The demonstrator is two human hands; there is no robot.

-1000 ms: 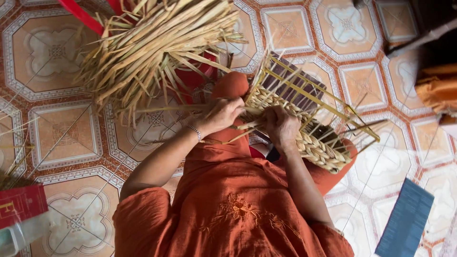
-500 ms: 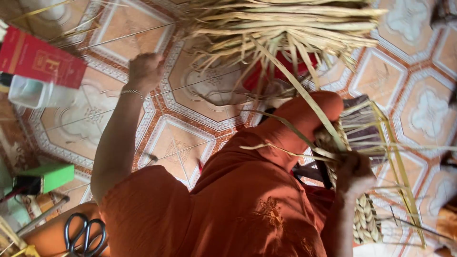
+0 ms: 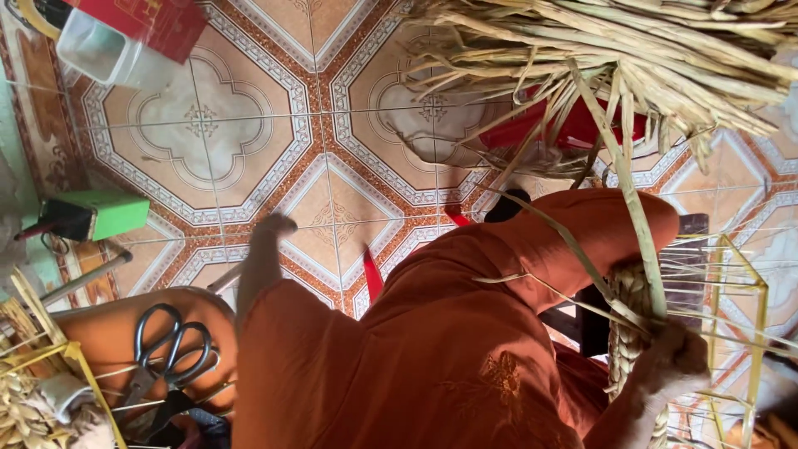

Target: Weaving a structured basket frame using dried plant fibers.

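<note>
My right hand [image 3: 677, 359] is closed around a long flat straw strand [image 3: 619, 166] that runs up to a big pile of dried straw [image 3: 665, 50] at the top right. That hand rests against a partly woven basket [image 3: 625, 328] on a yellow wire frame [image 3: 752, 291], beside my orange-clothed knee [image 3: 598, 229]. My left hand [image 3: 268, 237] is stretched out low over the patterned tile floor [image 3: 199, 133], away from the basket. It is blurred, and I cannot tell whether it holds anything.
Black-handled scissors [image 3: 170, 353] lie at the lower left beside another wire frame with woven straw [image 3: 41, 374]. A green box [image 3: 104, 214], a red box [image 3: 158, 21] and a clear plastic tub [image 3: 100, 54] stand along the left. A red stool [image 3: 573, 129] sits under the straw pile.
Both hands were working at the basket. My left hand then let go and swung out left over the floor, while my head turned left. The right hand stays on the strand.
</note>
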